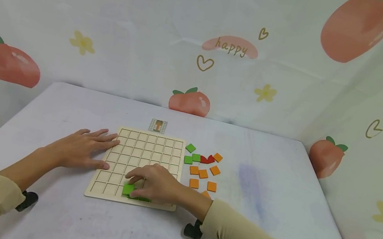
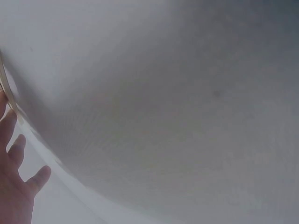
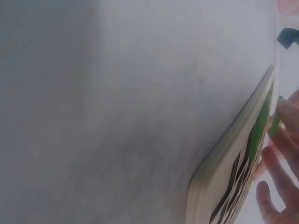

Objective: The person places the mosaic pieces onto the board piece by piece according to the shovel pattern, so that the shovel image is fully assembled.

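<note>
A pale wooden grid board (image 1: 126,146) lies on the white table. My right hand (image 1: 158,183) is over its near rows and pinches a green square tile (image 3: 276,120) between thumb and finger. In the head view that tile shows at the fingertips, close over the front row. Beneath it, more green (image 3: 259,126) lies in the board's front row, partly hidden by the hand. My left hand (image 1: 87,149) rests at the board's left side, its fingers spread, with fingertips and thumb on the edge. Only part of this left hand (image 2: 16,172) shows in the left wrist view.
Right of the board lie loose tiles: several orange squares (image 1: 203,174), 3 green squares (image 1: 196,157) and red pieces (image 1: 204,160). A small picture card (image 1: 158,125) lies behind the board. A patterned cloth (image 1: 147,65) hangs behind the table.
</note>
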The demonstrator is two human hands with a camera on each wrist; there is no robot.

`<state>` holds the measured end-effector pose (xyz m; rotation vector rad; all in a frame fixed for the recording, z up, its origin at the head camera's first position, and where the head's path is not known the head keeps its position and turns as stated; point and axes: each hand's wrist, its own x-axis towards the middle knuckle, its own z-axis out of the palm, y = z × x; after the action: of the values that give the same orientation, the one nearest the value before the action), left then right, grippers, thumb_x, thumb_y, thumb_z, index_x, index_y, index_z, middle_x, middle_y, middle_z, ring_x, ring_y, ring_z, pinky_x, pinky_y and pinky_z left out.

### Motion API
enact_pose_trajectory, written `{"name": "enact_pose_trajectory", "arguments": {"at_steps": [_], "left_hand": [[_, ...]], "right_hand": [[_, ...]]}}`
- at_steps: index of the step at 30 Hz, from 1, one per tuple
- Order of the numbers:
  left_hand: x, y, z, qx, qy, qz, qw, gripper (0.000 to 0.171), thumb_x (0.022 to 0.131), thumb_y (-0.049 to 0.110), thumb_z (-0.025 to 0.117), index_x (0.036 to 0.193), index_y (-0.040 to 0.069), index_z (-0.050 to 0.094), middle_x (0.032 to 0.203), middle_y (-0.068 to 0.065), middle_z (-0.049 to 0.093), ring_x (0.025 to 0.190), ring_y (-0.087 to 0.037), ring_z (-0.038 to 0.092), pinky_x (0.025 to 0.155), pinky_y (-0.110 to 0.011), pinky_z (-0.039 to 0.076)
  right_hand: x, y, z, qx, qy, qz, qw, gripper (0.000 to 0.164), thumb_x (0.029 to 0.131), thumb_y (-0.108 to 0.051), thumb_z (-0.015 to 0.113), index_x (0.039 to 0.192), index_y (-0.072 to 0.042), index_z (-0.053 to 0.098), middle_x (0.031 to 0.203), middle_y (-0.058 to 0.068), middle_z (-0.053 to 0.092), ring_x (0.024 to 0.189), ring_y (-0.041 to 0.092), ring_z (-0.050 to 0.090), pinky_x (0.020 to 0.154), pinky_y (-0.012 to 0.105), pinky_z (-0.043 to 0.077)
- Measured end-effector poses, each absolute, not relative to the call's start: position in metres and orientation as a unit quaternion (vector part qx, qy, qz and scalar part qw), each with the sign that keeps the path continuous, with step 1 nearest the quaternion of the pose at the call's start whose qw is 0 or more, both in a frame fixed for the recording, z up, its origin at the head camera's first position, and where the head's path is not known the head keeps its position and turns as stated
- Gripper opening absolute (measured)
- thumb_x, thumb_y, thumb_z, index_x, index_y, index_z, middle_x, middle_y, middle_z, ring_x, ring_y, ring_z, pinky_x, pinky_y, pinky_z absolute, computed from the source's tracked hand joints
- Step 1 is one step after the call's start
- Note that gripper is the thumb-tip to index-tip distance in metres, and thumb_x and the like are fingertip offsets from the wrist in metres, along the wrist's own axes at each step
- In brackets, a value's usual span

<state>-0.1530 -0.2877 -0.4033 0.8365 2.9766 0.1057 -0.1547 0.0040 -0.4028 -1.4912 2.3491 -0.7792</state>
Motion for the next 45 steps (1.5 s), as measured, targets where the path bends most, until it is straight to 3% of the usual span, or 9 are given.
{"name": "enact_pose_trajectory", "arguments": {"at_steps": [8, 19, 28, 45], "left_hand": [[-0.153, -0.288, -0.402, 0.266, 0.963, 0.035, 0.027, 0.083, 0.090, 0.069, 0.054, 0.150, 0.013, 0.046, 0.155, -0.009, 0.043, 0.143, -0.040, 0.034, 0.103, -0.068, 0.034], [-0.153, -0.288, -0.402, 0.273, 0.961, 0.033, 0.023, 0.082, 0.090, 0.068, 0.054, 0.151, 0.013, 0.045, 0.155, -0.009, 0.043, 0.142, -0.040, 0.035, 0.102, -0.067, 0.035], [-0.153, -0.289, -0.403, 0.271, 0.962, 0.035, 0.022, 0.083, 0.090, 0.068, 0.055, 0.151, 0.013, 0.045, 0.154, -0.009, 0.043, 0.142, -0.041, 0.035, 0.102, -0.067, 0.034], [-0.154, -0.289, -0.404, 0.269, 0.962, 0.035, 0.025, 0.083, 0.090, 0.068, 0.054, 0.151, 0.013, 0.045, 0.155, -0.009, 0.042, 0.143, -0.040, 0.034, 0.103, -0.067, 0.034]], "right_hand": [[-0.150, -0.004, -0.403, -0.525, 0.806, -0.244, 0.123, 0.042, 0.088, -0.027, 0.078, 0.127, -0.014, 0.067, 0.110, -0.013, 0.073, 0.103, -0.012, 0.060, 0.095, 0.012, 0.040], [-0.145, -0.009, -0.409, -0.519, 0.820, -0.224, 0.093, 0.044, 0.087, -0.033, 0.079, 0.126, -0.017, 0.067, 0.106, -0.017, 0.071, 0.099, -0.006, 0.057, 0.094, 0.014, 0.040], [-0.144, -0.011, -0.407, -0.514, 0.820, -0.228, 0.106, 0.044, 0.087, -0.030, 0.079, 0.126, -0.016, 0.067, 0.105, -0.015, 0.069, 0.094, -0.004, 0.054, 0.084, 0.010, 0.040], [-0.145, -0.011, -0.408, -0.512, 0.820, -0.232, 0.109, 0.044, 0.087, -0.029, 0.079, 0.126, -0.016, 0.067, 0.102, -0.016, 0.067, 0.093, -0.003, 0.053, 0.083, 0.009, 0.040]]}}
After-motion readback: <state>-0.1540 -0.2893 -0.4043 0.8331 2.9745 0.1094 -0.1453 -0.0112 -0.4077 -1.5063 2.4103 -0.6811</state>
